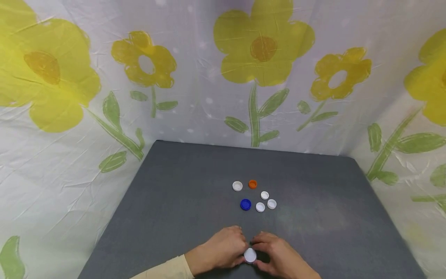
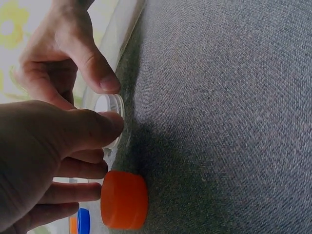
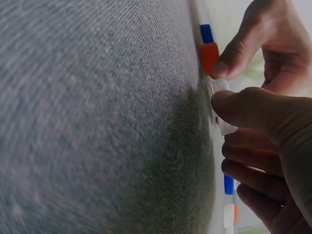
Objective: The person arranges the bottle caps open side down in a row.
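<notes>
A white bottle cap (image 1: 250, 255) is pinched between both hands near the front of the table. My left hand (image 1: 226, 248) holds one side, its thumb (image 2: 109, 126) pressed along the ribbed edge. On the other side, my right hand (image 1: 278, 255) grips the same cap with its thumb (image 3: 231, 102) and fingers curled around. The wrist views show the cap low over the cloth. An orange cap (image 2: 124, 200) stands beside the left fingers, and a blue cap (image 3: 206, 34) sits past it in the right wrist view; the head view hides both.
Farther back on the dark grey table (image 1: 181, 186) lie a blue cap (image 1: 245, 204), an orange cap (image 1: 252, 184) and several white caps (image 1: 260, 207). A flowered curtain (image 1: 195, 116) surrounds the table's back and sides.
</notes>
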### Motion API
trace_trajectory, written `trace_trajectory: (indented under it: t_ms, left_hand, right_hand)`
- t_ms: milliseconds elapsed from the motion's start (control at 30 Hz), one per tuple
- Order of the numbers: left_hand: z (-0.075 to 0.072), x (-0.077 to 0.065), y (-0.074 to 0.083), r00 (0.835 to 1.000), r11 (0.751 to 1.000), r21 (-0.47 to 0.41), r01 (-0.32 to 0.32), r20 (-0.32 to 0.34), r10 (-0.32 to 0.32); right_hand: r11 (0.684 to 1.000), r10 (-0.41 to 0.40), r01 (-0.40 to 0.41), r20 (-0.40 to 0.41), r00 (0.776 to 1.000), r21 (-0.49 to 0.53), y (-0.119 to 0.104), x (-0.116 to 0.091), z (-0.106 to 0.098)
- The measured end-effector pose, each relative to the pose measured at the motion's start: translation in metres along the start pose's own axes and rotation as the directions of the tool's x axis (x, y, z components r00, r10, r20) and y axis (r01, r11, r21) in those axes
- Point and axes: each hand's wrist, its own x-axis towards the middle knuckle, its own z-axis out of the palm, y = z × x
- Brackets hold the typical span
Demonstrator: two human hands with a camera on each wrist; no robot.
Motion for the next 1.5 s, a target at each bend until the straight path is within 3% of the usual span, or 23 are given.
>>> trace_trajectory:
  t_ms: [400,500,633,733,1100,1333,1500]
  left_hand:
    - [0.003,-0.005,0.005,0.999,0.998,0.065,0.011,-0.032,-0.009]
    - [0.003,-0.006,0.004,0.999,0.998,0.053,0.017,-0.034,-0.015]
    - [-0.001,-0.006,-0.001,0.998,0.998,0.024,0.055,-0.032,-0.054]
    - [-0.008,-0.005,-0.008,0.993,0.994,0.005,0.111,-0.034,-0.111]
    - [-0.023,-0.006,-0.036,0.953,0.958,-0.066,0.279,-0.106,-0.285]
    - [-0.024,0.001,-0.054,0.916,0.932,-0.097,0.350,-0.171,-0.362]
    - [-0.027,0.008,-0.066,0.907,0.922,-0.088,0.378,-0.163,-0.388]
  right_hand:
    - [0.996,0.036,-0.036,-0.009,0.999,-0.076,-0.003,0.002,0.009]
    - [0.997,0.059,-0.058,0.018,0.998,-0.056,-0.002,0.001,0.009]
    - [0.996,0.089,-0.089,0.047,0.995,-0.003,-0.002,0.002,0.002]
    - [0.995,0.091,-0.090,0.032,0.995,-0.037,0.000,0.004,-0.006]
    - [0.978,0.081,-0.094,-0.077,0.994,-0.186,0.019,0.020,-0.028]
    - [0.965,0.067,-0.099,-0.136,0.988,-0.243,0.035,0.034,-0.039]
    - [0.960,0.065,-0.106,-0.163,0.984,-0.260,0.043,0.047,-0.045]
